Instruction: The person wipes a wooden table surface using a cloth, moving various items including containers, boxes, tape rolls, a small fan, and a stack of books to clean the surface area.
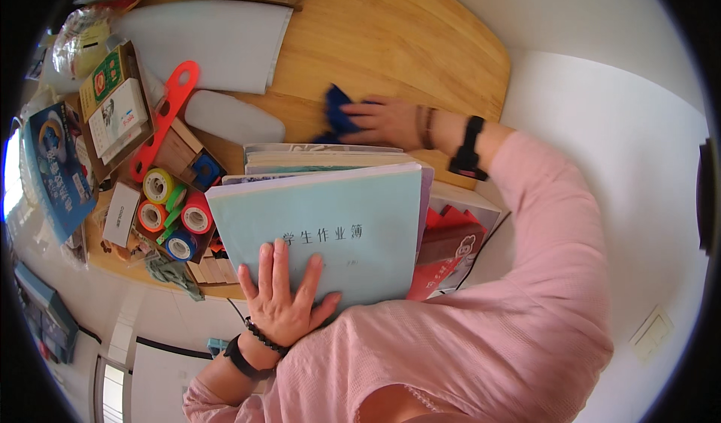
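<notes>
My left hand (287, 296) lies spread over the cover of a pale blue exercise book (360, 203), steadying it close to my body. Behind this book stand more books and a clear plastic folder (326, 148), partly hidden by it. Farther out, a dark blue cloth (339, 113) is bunched under the fingers of my right hand (388, 123), which presses it on the wooden tabletop (405, 45). Cloth and fingertips are blurred. Red paper packets (442, 254) show beside the books, under my right arm.
To the left sit rolls of coloured tape (197, 217), an orange-red plastic strip (169, 116), a box of cards (118, 107) and a blue packet (59, 164). A grey pouch (234, 117) and a large pale sheet (208, 42) lie farther back. A white wall (608, 113) borders the right.
</notes>
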Demonstrator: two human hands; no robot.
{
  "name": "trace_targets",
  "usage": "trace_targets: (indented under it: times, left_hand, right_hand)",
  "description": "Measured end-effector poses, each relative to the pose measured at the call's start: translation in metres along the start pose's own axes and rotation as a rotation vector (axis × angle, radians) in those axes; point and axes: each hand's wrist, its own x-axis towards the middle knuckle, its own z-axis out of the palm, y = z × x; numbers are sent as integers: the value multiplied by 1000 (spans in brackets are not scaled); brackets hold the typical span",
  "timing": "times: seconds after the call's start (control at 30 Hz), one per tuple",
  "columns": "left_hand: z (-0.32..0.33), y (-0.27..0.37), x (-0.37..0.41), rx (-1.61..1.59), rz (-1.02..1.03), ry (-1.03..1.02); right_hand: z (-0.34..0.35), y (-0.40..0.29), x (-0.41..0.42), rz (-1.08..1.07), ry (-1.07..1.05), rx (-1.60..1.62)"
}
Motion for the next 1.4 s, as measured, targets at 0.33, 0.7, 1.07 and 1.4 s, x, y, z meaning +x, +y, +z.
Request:
trace_targets:
  times: [0.33,0.7,1.07,1.4]
  left_hand:
    - [-9,3,7,-52,-19,46]
    - [-5,-5,-9,-177,33,177]
    - [-55,6,-49,-942,452,427]
    - [-82,-98,-169,-1142,205,578]
  right_hand:
    - [-3,-6,-76,468,-88,-131]
    - [-127,-36,-80,912,521,139]
    - [-251,-356,21,909,506,641]
    - [-165,-417,120,760,430,351]
